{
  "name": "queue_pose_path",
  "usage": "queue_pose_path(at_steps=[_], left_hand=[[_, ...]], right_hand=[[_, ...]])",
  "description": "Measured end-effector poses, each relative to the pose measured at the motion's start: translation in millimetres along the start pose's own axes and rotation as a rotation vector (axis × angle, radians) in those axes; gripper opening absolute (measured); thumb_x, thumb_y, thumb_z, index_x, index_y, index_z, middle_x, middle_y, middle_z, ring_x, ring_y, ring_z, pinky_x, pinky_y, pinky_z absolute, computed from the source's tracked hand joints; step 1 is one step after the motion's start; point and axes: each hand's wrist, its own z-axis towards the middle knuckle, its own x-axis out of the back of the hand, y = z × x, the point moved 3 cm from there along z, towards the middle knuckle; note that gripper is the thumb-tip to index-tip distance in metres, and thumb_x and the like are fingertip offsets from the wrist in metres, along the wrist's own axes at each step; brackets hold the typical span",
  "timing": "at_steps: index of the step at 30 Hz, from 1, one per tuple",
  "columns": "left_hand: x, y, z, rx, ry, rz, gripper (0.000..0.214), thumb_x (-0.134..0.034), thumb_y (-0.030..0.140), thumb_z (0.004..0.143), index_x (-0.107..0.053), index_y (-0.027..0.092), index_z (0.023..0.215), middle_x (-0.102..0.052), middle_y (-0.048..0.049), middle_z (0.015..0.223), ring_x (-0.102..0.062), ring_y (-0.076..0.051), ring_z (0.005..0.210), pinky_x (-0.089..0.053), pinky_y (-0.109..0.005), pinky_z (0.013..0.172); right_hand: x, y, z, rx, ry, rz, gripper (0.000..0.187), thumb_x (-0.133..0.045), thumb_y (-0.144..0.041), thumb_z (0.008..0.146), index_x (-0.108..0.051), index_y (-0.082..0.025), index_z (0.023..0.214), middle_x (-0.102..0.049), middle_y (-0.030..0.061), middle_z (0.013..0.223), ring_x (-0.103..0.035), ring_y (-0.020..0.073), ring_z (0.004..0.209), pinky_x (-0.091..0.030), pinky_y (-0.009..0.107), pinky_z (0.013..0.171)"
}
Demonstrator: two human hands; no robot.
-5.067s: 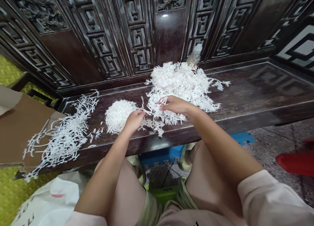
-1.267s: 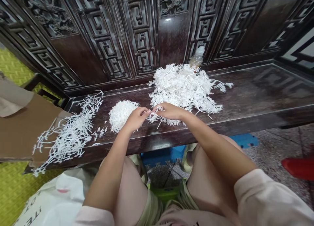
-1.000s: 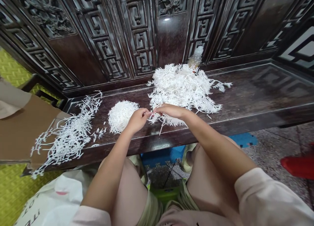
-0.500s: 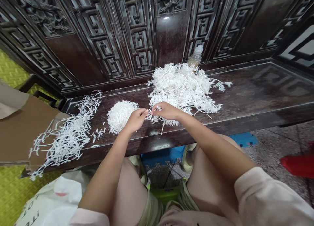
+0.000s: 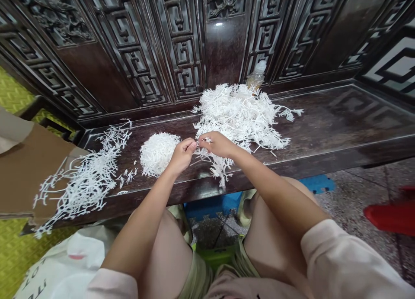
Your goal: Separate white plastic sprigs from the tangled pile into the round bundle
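My left hand (image 5: 183, 155) and my right hand (image 5: 215, 143) meet over the front half of the dark wooden bench, fingertips pinched together. Between them they grip a white plastic sprig (image 5: 221, 169), whose feathery end hangs below my right hand towards the bench edge. The exact spot where the left fingers pinch is partly hidden. Just left of my left hand lies a rounded heap of small white clippings (image 5: 158, 154). Behind my right hand rises a large pile of white leafy sprigs (image 5: 235, 110).
Bare white stems (image 5: 92, 178) lie tangled at the left end, over a cardboard box (image 5: 48, 160). A capped clear bottle (image 5: 257, 75) stands behind the large pile, against the carved wooden back (image 5: 225, 48). A white bag (image 5: 74, 260) sits low on the left.
My hands have drawn closer together at the fingertips. The sprig has turned, and its feathery end now hangs where a bare stem pointed down before. The view has shifted slightly.
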Motion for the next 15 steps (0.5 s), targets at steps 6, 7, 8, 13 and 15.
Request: queue_pose_path(at_steps=[6,7,8,13,15], left_hand=[[0.6,33.7,-22.9,0.017,-0.109,-0.076,0.040,-0.030,0.051,0.079,-0.036,0.018,0.056,-0.046,-0.0030,0.063,-0.045,-0.014,0.064,-0.037,-0.028,0.065],[5.4,34.2,-23.3,0.025,-0.083,-0.039,0.040,-0.028,0.050,0.080,-0.037,0.018,0.056,-0.048,-0.0038,0.064,-0.047,-0.014,0.065,-0.037,-0.028,0.066],[12.9,30.6,-21.3,0.042,-0.019,0.025,0.040,-0.027,0.049,0.080,-0.039,0.018,0.057,-0.049,-0.0039,0.064,-0.047,-0.015,0.065,-0.037,-0.028,0.065],[72.5,-36.3,-1.1,0.336,0.352,0.629,0.031,-0.033,0.037,0.078,-0.053,0.019,0.064,-0.057,-0.0050,0.071,-0.049,-0.018,0.070,-0.034,-0.030,0.063],[89.3,-68.9,-0.8,0.550,0.317,0.760,0.028,-0.036,0.035,0.077,-0.057,0.019,0.068,-0.060,-0.0079,0.078,-0.052,-0.022,0.076,-0.034,-0.032,0.064]], right_hand=[[34.4,30.3,1.7,-0.304,0.241,-0.032,0.026,-0.041,-0.031,0.079,-0.060,-0.014,0.078,-0.060,0.0074,0.079,-0.051,0.0131,0.064,-0.037,0.028,0.062],[40.2,35.0,1.3,-0.342,0.225,-0.019,0.026,-0.041,-0.032,0.079,-0.059,-0.014,0.078,-0.060,0.0077,0.076,-0.050,0.0131,0.062,-0.037,0.028,0.060],[43.9,37.4,0.7,-0.359,0.183,0.010,0.026,-0.041,-0.034,0.079,-0.059,-0.014,0.078,-0.060,0.0072,0.072,-0.050,0.0128,0.058,-0.037,0.028,0.059],[31.1,19.7,-5.2,-0.296,-0.094,0.197,0.025,-0.048,-0.038,0.076,-0.057,-0.016,0.080,-0.061,0.0060,0.073,-0.054,0.0130,0.061,-0.040,0.027,0.060],[20.4,10.6,-7.2,-0.272,-0.169,0.223,0.027,-0.050,-0.040,0.074,-0.057,-0.016,0.081,-0.061,0.0067,0.079,-0.056,0.0133,0.065,-0.041,0.027,0.062]])
